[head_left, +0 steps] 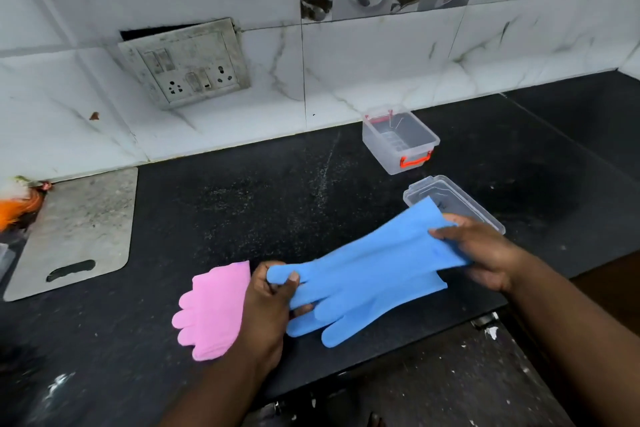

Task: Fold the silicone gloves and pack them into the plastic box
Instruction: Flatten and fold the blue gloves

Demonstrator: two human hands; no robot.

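Observation:
A blue silicone glove (367,274) is stretched out just above the black counter near its front edge. My left hand (268,302) pinches the glove's fingertips. My right hand (485,250) grips its cuff end. A pink glove (211,308) lies folded on the counter to the left, partly under my left hand. The clear plastic box (398,142) with red clips stands open and empty near the wall. Its clear lid (460,201) lies on the counter behind my right hand, partly covered by the blue cuff.
A grey cutting board (76,229) lies at the left by the wall. Something orange (17,208) sits at the far left edge. A switch and socket plate (187,62) hangs on the tiled wall. The counter's front edge (398,354) runs just below the gloves.

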